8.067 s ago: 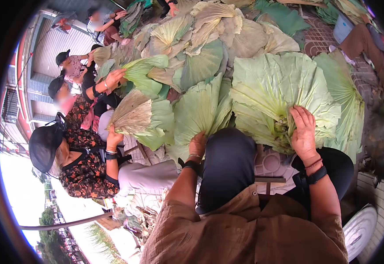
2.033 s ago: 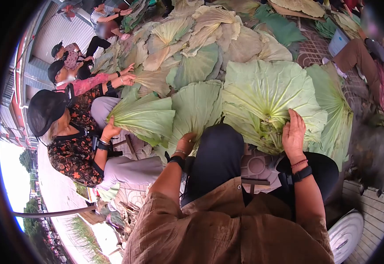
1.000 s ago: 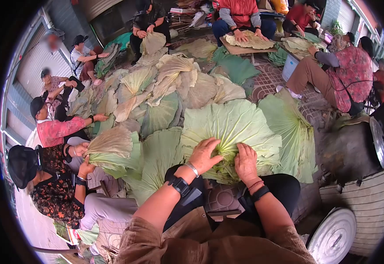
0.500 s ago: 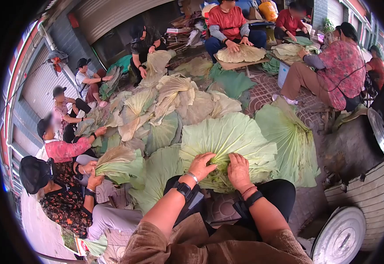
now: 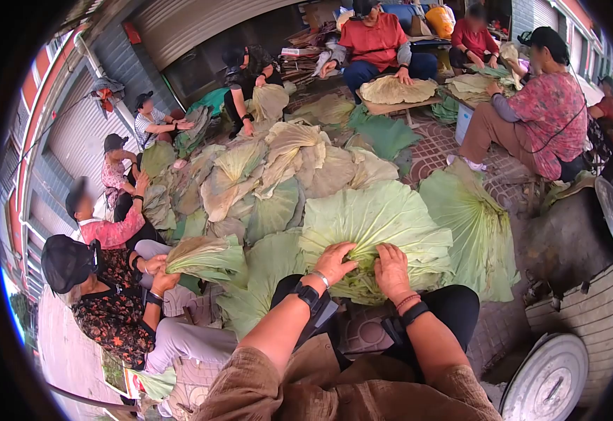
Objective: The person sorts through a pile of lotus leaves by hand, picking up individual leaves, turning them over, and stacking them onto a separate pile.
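A stack of large pale green leaves (image 5: 373,221) with fanning veins lies over my knees. My left hand (image 5: 334,264) rests on its near left part, fingers bent and thumb apart. On the near right part lies my right hand (image 5: 391,271), its fingers extended over the leaf. Between the hands the leaf bases are bunched and crumpled. Neither hand is lifted off the leaves. Another green leaf pile (image 5: 469,228) is on the ground to the right, and a broad leaf (image 5: 268,281) is to the left.
A big heap of dried leaves (image 5: 285,158) fills the middle ground. Several people sit around it, one close on my left (image 5: 113,302) holding folded leaves (image 5: 208,258). At lower right are a round metal lid (image 5: 546,379) and a slatted surface (image 5: 601,309).
The whole view has shifted slightly right and down. My hands stay on the stack. The co-worker in red at the back has moved one hand off the leaf there.
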A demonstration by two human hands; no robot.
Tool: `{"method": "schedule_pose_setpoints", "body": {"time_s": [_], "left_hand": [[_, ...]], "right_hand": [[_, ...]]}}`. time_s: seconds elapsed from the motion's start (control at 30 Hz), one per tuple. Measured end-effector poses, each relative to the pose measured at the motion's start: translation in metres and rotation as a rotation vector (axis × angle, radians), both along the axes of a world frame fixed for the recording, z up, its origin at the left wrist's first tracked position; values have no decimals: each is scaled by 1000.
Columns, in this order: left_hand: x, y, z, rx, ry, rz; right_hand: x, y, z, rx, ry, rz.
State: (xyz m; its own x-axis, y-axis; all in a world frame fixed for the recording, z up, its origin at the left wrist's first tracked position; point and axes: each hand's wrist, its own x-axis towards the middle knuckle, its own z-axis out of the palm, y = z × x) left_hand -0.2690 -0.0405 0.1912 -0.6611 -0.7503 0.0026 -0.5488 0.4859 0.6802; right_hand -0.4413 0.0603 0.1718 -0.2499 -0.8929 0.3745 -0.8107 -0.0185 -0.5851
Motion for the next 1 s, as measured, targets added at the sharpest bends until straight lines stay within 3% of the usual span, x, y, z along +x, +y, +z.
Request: {"method": "schedule_pose_setpoints", "body": {"time_s": [0.23,0.33,0.7,1.0], "left_hand": [[-2,-3,1,37,-16,3],[-4,-2,0,-64,1,9],[-5,-7,13,218,-39,139],[-4,-1,10,201,41,186]], "right_hand": [[1,-2,2,-39,-11,-13],[2,-3,4,-39,-24,-25],[6,-2,12,-34,-19,-11],[8,4,16,-26,27,75]]}}
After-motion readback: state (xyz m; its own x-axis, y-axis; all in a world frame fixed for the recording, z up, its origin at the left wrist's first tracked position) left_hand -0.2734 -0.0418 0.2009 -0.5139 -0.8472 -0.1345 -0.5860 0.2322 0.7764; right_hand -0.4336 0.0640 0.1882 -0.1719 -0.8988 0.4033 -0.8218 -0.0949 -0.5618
